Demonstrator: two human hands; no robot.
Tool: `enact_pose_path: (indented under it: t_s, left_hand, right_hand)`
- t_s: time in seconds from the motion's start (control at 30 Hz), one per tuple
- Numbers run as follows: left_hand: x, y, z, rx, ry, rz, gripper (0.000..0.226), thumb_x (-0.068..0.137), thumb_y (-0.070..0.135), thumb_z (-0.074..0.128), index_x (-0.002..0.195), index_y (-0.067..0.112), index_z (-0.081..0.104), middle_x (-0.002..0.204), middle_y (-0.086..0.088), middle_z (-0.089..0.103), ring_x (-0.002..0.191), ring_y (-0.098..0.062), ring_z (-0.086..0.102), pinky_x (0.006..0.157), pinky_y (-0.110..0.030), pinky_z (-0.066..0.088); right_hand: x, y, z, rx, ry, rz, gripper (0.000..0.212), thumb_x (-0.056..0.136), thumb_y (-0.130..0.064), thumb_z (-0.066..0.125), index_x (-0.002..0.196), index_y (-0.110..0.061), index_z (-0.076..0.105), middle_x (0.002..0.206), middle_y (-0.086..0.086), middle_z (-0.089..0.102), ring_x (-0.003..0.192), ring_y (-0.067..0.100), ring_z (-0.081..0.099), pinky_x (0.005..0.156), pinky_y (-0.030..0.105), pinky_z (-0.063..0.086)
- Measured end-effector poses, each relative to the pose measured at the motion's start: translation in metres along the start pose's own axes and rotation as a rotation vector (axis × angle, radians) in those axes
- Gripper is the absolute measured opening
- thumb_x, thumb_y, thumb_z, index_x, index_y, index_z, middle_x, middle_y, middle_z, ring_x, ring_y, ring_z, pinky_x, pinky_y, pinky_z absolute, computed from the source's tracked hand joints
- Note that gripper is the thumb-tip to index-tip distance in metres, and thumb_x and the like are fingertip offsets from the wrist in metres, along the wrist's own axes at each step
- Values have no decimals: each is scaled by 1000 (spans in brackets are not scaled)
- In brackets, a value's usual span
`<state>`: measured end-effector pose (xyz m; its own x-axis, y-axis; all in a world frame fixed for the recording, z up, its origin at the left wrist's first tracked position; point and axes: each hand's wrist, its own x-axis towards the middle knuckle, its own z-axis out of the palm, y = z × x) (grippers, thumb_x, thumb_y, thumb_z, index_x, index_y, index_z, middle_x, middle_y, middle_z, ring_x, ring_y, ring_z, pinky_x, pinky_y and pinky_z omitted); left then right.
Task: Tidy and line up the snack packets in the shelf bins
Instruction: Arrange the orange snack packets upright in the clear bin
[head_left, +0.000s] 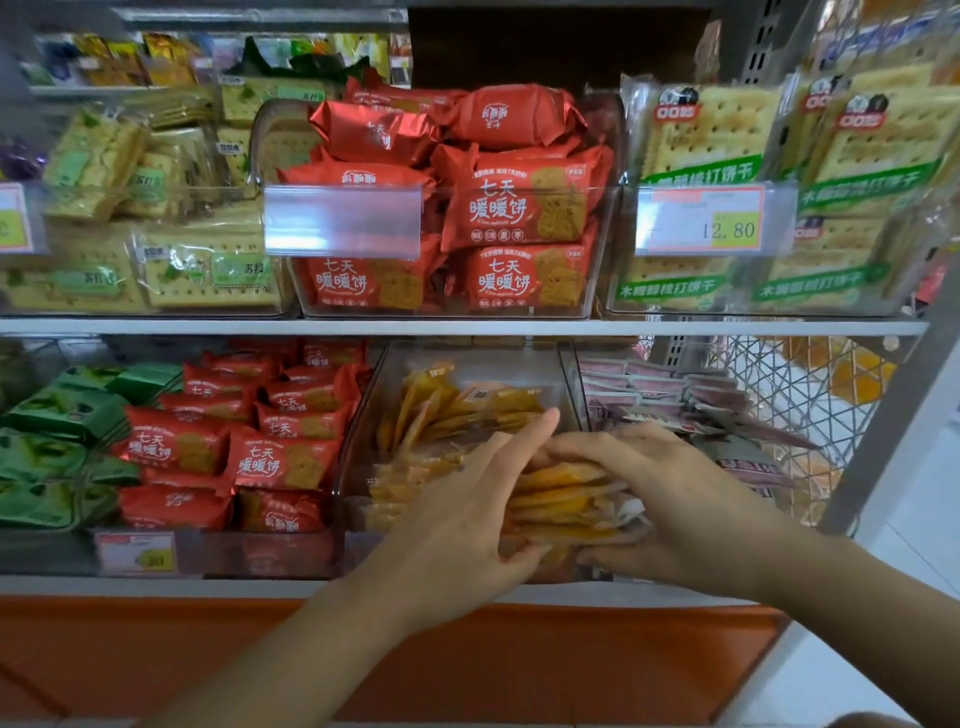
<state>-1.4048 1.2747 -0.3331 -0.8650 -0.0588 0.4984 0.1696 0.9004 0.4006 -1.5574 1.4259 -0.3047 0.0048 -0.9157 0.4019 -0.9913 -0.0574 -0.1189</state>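
Observation:
A stack of flat orange snack packets (563, 499) lies at the front of a clear plastic bin (470, 353) on the lower shelf. My right hand (670, 499) grips the stack from the right, fingers over its top and thumb under it. My left hand (467, 514) presses against the stack's left side with fingers mostly straight, the index finger pointing up and right. More orange packets (457, 405) stand tilted at the back of the same bin.
Left of this bin sit red biscuit packets (249, 441) and green packets (57, 447); pink packets (670, 395) fill the bin to the right. The upper shelf holds red packets (498, 208), cracker packs (727, 135) and a price tag (706, 221). A wire basket (800, 405) hangs at the right.

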Motion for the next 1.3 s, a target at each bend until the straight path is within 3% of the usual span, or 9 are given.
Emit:
enact_pose_path:
  t_s: [0.17,0.3,0.47,0.63,0.83,0.97,1.1,1.2,1.3]
  left_hand:
    - [21,-12,0,34,11,16,96,81,36,71,138,58,-3,120,25,36,116,2,38,94,-23,41]
    - [41,-50,-7,-63,-97,-242,79,81,41,70,138,52,16,137,21,34,131,-1,33,111,-26,26]
    - [80,-106,9,-58,-142,-423,32,93,18,57,125,15,60,125,8,57,119,-10,53,94,-12,36]
    - [120,-137,23,324,-91,-425,26,90,23,54,113,19,65,119,-5,63,110,-24,59,93,-35,47]
    - [143,-157,46,370,-297,-511,51,94,30,53,143,23,40,141,-7,49,128,-26,46,102,-35,40]
    - [148,-169,52,330,-344,-588,31,93,25,53,122,20,61,131,-9,57,119,-27,53,98,-32,43]
    - [142,-170,43,466,-349,-592,26,94,16,48,114,11,64,120,-8,59,112,-27,55,92,-32,44]
    - [123,-175,35,609,-357,-568,28,89,12,51,114,15,63,122,-8,60,113,-28,57,92,-32,45]
    - [109,-170,28,708,-357,-520,26,87,9,54,109,18,64,116,-9,63,108,-29,60,89,-37,51]
  right_hand:
    - [-1,19,10,12,179,-6,55,73,-39,69,124,-32,48,95,-16,64,81,4,56,80,19,41]
    - [-8,39,12,-18,404,118,50,75,-43,62,121,-27,50,97,-6,67,86,10,59,78,25,48]
    - [-7,71,20,-188,497,215,53,72,-31,72,119,-21,50,93,2,69,78,24,65,70,35,53]
    - [8,93,32,-289,526,235,58,65,-24,75,117,-18,51,88,6,70,74,28,65,70,32,49]
    - [49,119,47,-391,446,137,64,57,-21,84,114,-15,56,79,6,70,67,27,67,61,30,52]
    - [75,138,61,-441,287,257,51,54,-23,87,98,-12,63,70,9,67,59,32,65,46,31,49]
    - [108,148,70,-412,23,379,33,88,-33,55,113,-12,56,108,10,61,98,30,60,75,34,49]
    - [136,161,88,-260,-190,363,25,95,-21,46,116,-8,52,118,14,56,103,20,53,81,24,38]
    - [150,165,113,-145,-127,378,24,97,-29,41,117,-23,53,123,12,52,112,26,50,95,33,40]
